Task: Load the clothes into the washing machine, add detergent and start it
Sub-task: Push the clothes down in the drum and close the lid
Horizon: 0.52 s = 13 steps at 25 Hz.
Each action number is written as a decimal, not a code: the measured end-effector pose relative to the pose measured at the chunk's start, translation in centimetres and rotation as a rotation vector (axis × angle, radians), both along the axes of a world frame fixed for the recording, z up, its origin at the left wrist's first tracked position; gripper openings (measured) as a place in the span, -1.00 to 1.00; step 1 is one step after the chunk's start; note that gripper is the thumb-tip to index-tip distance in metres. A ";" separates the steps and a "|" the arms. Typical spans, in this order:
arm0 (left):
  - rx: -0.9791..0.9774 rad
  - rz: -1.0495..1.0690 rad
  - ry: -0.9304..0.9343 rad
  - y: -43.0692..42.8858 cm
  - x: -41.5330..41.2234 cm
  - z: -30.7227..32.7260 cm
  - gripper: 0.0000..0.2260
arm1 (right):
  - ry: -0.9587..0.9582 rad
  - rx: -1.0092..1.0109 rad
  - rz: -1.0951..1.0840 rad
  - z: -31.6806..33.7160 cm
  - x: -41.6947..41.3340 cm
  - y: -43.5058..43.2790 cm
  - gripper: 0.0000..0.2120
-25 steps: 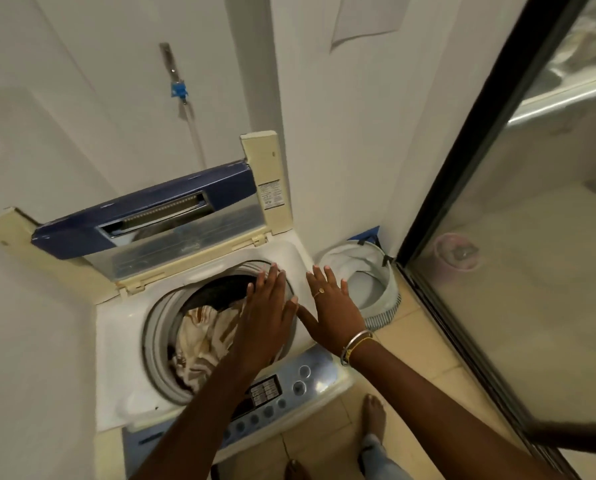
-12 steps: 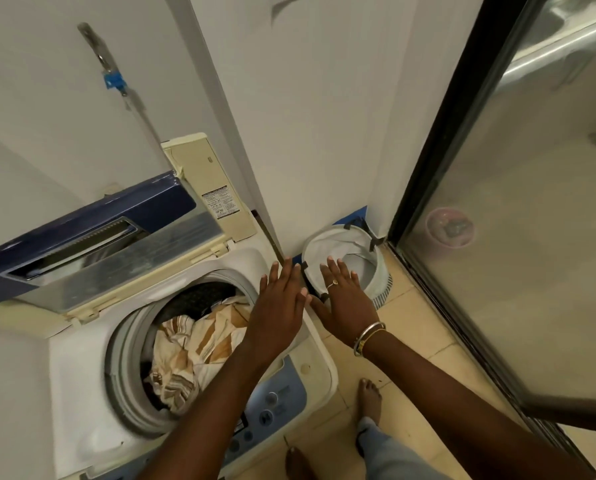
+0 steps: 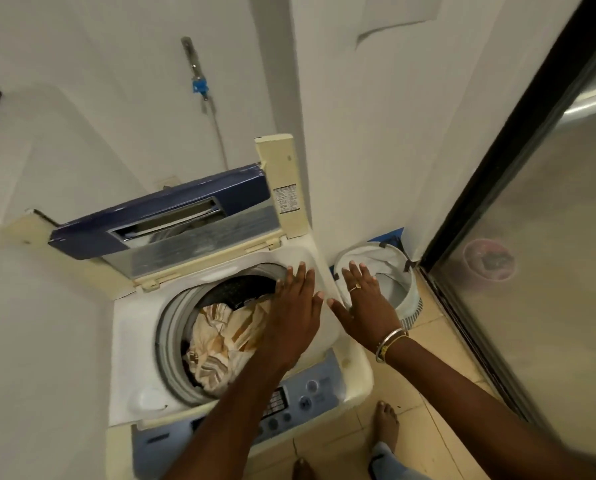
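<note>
By the washing machine, left hand and right hand spread flat, grips seemingly empty, clothes half-hidden

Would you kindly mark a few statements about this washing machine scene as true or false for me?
1. The lid of the washing machine stands open. True.
2. The drum is bare of clothes. False: a striped cloth lies in it.
3. The left hand and right hand are both flat and hold nothing. True.
4. The laundry basket stands on the machine's left. False: it stands on the floor to its right.
5. The ring is on the left hand. False: it is on the right hand.
</note>
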<state>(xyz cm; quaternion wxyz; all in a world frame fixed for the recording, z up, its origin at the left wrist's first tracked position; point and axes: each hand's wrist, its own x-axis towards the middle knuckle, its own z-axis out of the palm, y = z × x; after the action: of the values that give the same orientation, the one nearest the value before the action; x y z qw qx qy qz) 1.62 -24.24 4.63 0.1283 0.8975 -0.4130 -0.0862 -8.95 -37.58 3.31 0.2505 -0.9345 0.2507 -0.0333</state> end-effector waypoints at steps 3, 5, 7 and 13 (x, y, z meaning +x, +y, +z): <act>-0.059 0.058 0.016 4.6 1.0 1.2 -0.44 | -0.026 -0.036 0.085 1.0 2.3 3.7 -0.28; -0.086 0.103 0.020 8.0 1.8 1.5 -0.49 | -0.042 -0.032 0.137 1.7 3.8 6.5 -0.29; -0.089 0.138 -0.002 11.2 2.5 1.5 -0.48 | -0.065 -0.031 0.175 2.3 5.1 9.1 -0.31; -0.083 0.217 -0.038 17.6 3.4 2.1 -0.38 | -0.142 -0.026 0.232 3.2 7.1 15.3 -0.30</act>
<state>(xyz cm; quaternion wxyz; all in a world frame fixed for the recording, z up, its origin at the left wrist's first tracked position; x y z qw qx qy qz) 5.03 -6.63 6.71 0.1661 0.9324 -0.3188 -0.0377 -1.81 -22.26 6.52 0.2576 -0.9557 0.1220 -0.0735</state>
